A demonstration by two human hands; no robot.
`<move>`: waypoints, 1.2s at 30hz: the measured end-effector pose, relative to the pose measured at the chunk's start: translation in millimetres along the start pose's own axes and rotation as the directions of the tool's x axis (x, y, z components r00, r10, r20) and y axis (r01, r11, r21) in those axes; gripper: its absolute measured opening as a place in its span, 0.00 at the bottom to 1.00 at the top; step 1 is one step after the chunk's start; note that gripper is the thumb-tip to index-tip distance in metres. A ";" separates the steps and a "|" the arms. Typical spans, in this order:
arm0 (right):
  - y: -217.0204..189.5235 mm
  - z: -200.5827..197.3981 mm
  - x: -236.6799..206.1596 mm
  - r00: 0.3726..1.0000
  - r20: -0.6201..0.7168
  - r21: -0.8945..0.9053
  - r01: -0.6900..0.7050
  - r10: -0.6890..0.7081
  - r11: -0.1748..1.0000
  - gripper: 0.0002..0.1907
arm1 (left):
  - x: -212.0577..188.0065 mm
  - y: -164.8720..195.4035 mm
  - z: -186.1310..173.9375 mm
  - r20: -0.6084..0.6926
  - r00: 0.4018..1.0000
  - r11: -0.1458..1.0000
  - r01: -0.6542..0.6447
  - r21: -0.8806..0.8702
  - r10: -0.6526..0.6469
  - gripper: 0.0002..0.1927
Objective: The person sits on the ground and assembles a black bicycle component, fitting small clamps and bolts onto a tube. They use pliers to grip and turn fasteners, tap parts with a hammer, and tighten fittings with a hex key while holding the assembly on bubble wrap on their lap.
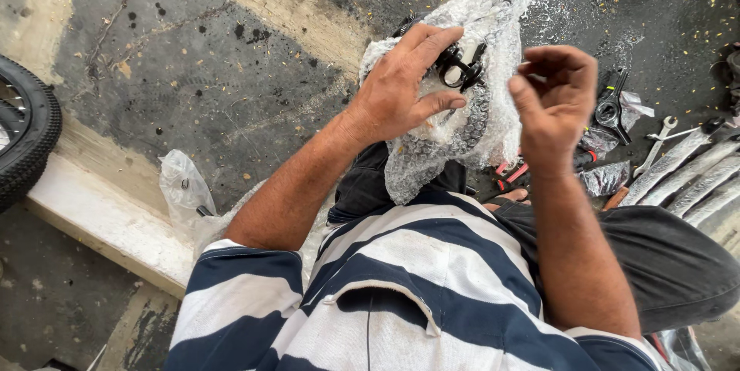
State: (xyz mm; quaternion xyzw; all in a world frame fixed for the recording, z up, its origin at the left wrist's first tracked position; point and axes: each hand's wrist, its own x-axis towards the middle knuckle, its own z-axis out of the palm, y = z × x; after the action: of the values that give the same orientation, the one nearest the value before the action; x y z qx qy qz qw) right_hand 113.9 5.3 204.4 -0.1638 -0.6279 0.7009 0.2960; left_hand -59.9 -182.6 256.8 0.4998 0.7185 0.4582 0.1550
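My left hand point(401, 86) grips a bundle of clear bubble wrap point(478, 117) held up in front of my chest. A black metal part with two ring-shaped ends point(460, 69) pokes out of the wrap, right by my left fingertips. My right hand point(553, 101) hovers just to the right of the bundle, fingers curled and pinched together, with nothing visible in it. The wrap hides the rest of the black part.
A black tyre point(27, 128) lies at the far left. A clear plastic bag point(185, 190) rests on a pale concrete curb point(108, 221). On the dark ground at right lie a spanner point(655, 147), black clamps point(611, 109), wrapped long parts point(694, 174) and small bags.
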 end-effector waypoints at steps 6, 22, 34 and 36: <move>29.5 -47.0 -0.3 0.992 -0.101 -0.063 -0.083 0.077 0.995 0.19 | -1.7 6.4 17.1 -0.035 0.999 0.999 0.023 0.042 -0.021 0.48; 84.7 -70.4 -21.8 0.969 -0.124 -0.215 -0.238 0.216 0.947 0.15 | -4.0 5.3 16.4 -0.044 0.999 0.994 -0.012 0.107 0.016 0.49; 166.6 -173.5 -48.2 0.788 -0.519 -0.286 -0.525 0.331 0.802 0.13 | -22.7 -6.9 -23.0 -0.069 0.997 0.998 0.045 0.031 -0.043 0.38; 178.4 -177.2 -70.1 0.898 -0.402 -0.772 -0.436 0.176 0.462 0.12 | -22.3 -6.8 -26.1 -0.101 0.991 0.996 0.089 -0.006 -0.089 0.39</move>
State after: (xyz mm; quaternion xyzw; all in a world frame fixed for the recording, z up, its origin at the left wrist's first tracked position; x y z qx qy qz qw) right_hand 237.1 94.2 -7.9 -0.4899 -0.8015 0.3185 0.1273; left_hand -71.5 -215.5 259.9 0.4432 0.7467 0.4761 0.1391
